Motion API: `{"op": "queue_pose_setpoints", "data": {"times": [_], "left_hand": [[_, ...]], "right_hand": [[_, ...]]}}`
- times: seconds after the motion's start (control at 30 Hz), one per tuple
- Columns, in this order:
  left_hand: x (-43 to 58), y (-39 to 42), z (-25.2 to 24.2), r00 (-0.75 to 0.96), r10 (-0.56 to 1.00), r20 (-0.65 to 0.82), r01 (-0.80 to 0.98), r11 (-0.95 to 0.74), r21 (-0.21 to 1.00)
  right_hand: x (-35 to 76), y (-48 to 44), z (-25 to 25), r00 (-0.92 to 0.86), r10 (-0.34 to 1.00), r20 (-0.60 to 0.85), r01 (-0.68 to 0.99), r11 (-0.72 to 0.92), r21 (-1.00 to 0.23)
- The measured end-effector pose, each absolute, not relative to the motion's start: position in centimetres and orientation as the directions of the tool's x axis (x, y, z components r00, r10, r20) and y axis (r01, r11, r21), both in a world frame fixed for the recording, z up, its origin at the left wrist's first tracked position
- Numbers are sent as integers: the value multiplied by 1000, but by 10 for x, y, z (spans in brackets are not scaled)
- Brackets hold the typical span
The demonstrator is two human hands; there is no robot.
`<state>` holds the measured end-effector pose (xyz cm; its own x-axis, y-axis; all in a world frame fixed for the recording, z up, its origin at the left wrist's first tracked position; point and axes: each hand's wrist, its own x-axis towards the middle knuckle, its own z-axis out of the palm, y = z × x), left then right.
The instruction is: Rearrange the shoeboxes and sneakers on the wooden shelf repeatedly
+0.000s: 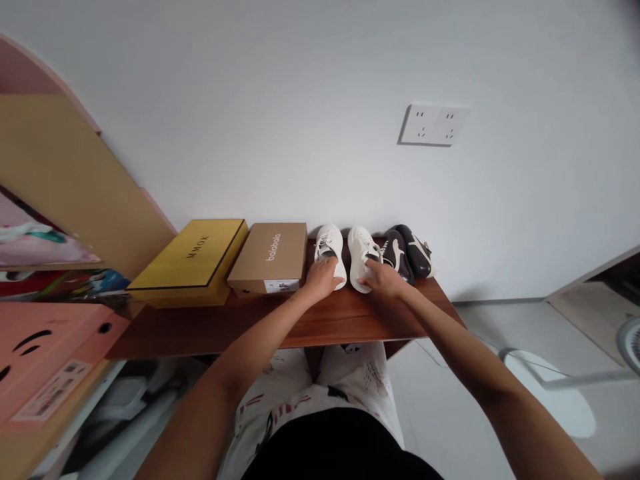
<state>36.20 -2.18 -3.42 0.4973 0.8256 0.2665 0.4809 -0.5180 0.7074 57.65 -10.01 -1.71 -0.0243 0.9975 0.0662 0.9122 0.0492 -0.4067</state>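
Note:
Two white lace-up sneakers stand side by side on a reddish-brown wooden shelf top [360, 319], toes toward the wall. My left hand [324, 277] grips the heel end of the left white sneaker [329, 239], thumb along its outer side. Around the heel of the right white sneaker [359, 247] my right hand [383, 278] is closed. A pair of black sneakers [419, 252] with light stripes sits just right of the white ones. Left of them lies a closed brown shoebox [273, 247] marked "balabala".
A yellow shoebox [195, 248] lies at the shelf's left. A pink box [50, 353] and a wooden shelf unit [75, 147] stand further left. A white wall with a double socket [434, 125] rises behind. On the floor at right is a round white base [550, 393] beside a fan [631, 343].

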Motion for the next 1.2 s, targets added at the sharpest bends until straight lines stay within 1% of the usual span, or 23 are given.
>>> {"op": "queue_pose_setpoints", "data": {"times": [0.07, 0.17, 0.3, 0.4, 0.47, 0.77, 0.9, 0.97, 1.07, 1.13, 1.2], "left_hand": [[364, -20, -31, 546, 798, 256, 534, -567, 628], [368, -19, -27, 573, 787, 228, 622, -599, 505], [373, -20, -23, 607, 786, 118, 740, -614, 276], [375, -21, -20, 630, 776, 39, 768, -630, 119], [375, -21, -19, 640, 768, 22, 765, -640, 72], [373, -23, -18, 652, 758, -3, 758, -652, 30], [372, -25, -20, 641, 767, 15, 767, -641, 17], [372, -26, -21, 636, 771, 29, 771, -637, 20], [372, -29, -22, 619, 780, 91, 781, -623, 37], [375, -32, -21, 600, 780, 177, 782, -619, 76], [384, -36, -21, 596, 757, 269, 749, -645, 155]], "right_hand": [[572, -94, -10, -58, 997, 53, 941, 72, -332], [564, -86, -5, -85, 996, 23, 964, 88, -252], [555, -77, -5, -102, 992, -67, 988, 93, -124], [550, -72, -4, -103, 985, -137, 994, 96, -54], [547, -69, -4, -108, 981, -164, 994, 104, -28], [537, -62, -8, -117, 975, -190, 992, 122, 15], [531, -59, -10, -115, 975, -190, 993, 120, 17], [529, -60, -11, -102, 981, -167, 994, 106, 18], [532, -66, -11, -91, 994, -59, 996, 90, -13], [546, -72, -12, -88, 995, 53, 993, 92, -80], [570, -81, -13, -79, 982, 174, 978, 110, -175]]}}
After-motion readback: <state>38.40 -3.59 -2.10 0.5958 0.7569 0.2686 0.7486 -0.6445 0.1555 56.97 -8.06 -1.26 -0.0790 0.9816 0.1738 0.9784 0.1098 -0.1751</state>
